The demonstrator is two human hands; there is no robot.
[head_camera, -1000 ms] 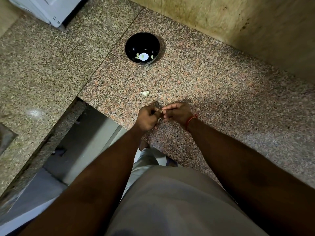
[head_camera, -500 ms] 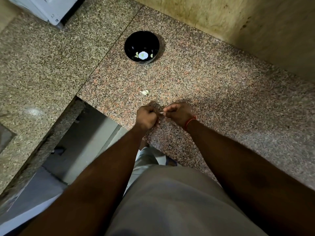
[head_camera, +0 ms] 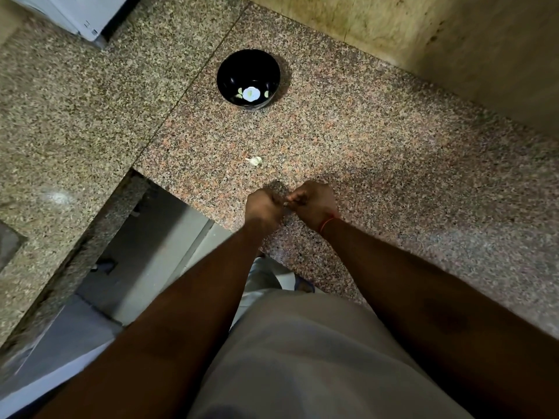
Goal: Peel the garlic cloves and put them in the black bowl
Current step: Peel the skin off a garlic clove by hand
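The counter (head_camera: 378,152) is the biggest thing here: a slab of polished granite, speckled pink, grey and black, with a thin straight seam where it meets a greyer slab on the left. Behind it stands a wall (head_camera: 438,40) of dull yellow-brown stone with dark stains. At the top left corner there is part of a white appliance (head_camera: 75,16) with smooth flat sides; no writing on it can be read.

Far back on the counter stands the black bowl (head_camera: 248,78), round and glossy, with a white flower and small green leaves painted on the bottom inside. It seems to hold no cloves, but the dark inside makes this hard to say for sure.

Nearer, the left hand (head_camera: 263,205) and the right hand (head_camera: 311,201) are close together just above the counter's front edge. Their fingers are curled and pinch a small pale garlic clove (head_camera: 286,203) between them; it is mostly hidden. A thin red thread (head_camera: 328,222) goes around the right wrist.

Between the hands and the bowl lies a loose garlic clove (head_camera: 255,161), white and papery, with a little pointed tail.
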